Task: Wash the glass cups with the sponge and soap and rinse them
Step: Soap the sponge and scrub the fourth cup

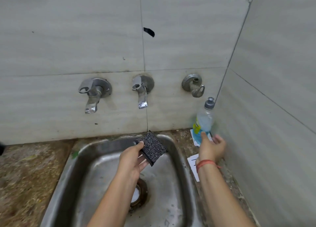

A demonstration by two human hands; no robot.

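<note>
My left hand (pixel 132 158) holds a dark speckled sponge (pixel 153 147) over the back of the steel sink (pixel 181 167), under a thin stream of water falling from the middle tap (pixel 142 91). My right hand (pixel 211 148) reaches to the soap bottle (pixel 204 118) standing in the back right corner; its thumb touches the bottle's lower part and the fingers are spread behind it, not closed round it. The bottle is clear with a grey cap and a yellow and blue label. No glass cups are in view.
A left tap (pixel 93 93) and a bare valve fitting (pixel 194 84) are on the tiled wall. A white paper (pixel 194 167) lies on the counter right of the sink. The speckled stone counter (pixel 29 172) runs to the left. The drain (pixel 139 194) sits mid-basin.
</note>
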